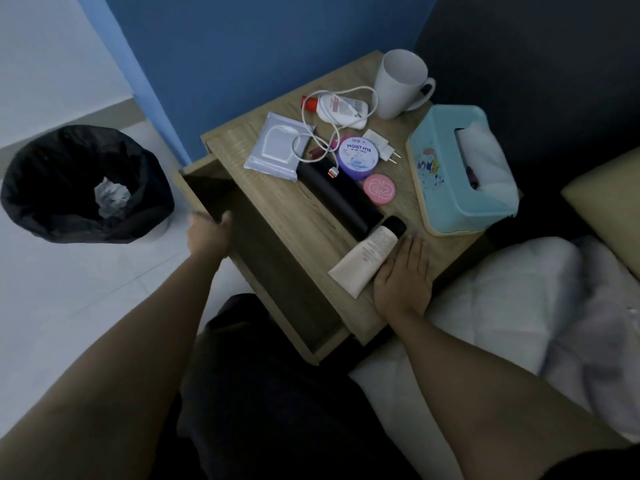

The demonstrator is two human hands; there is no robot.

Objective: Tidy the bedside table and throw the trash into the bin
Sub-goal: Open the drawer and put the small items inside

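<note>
The wooden bedside table (277, 202) has its drawer (270, 271) pulled out and dark inside. My left hand (207, 232) grips the drawer's front edge. My right hand (403, 277) lies flat on the tabletop, its fingers straight against a beige tube with a black cap (369, 256). On top lie a black phone (341, 199), a wipes pack (277, 147), a white charger cable (339, 119), a purple cream jar (358, 157), a pink compact (379, 189), a white bottle with a red cap (334, 107) and a white mug (401, 83). The black-lined bin (86, 185) holds crumpled paper.
A light blue tissue box (460, 168) stands at the table's right edge. A white charger plug (381, 143) lies beside the jar. The bed with white bedding (519, 306) is at the right, a blue wall behind. The bin stands on pale floor to the left.
</note>
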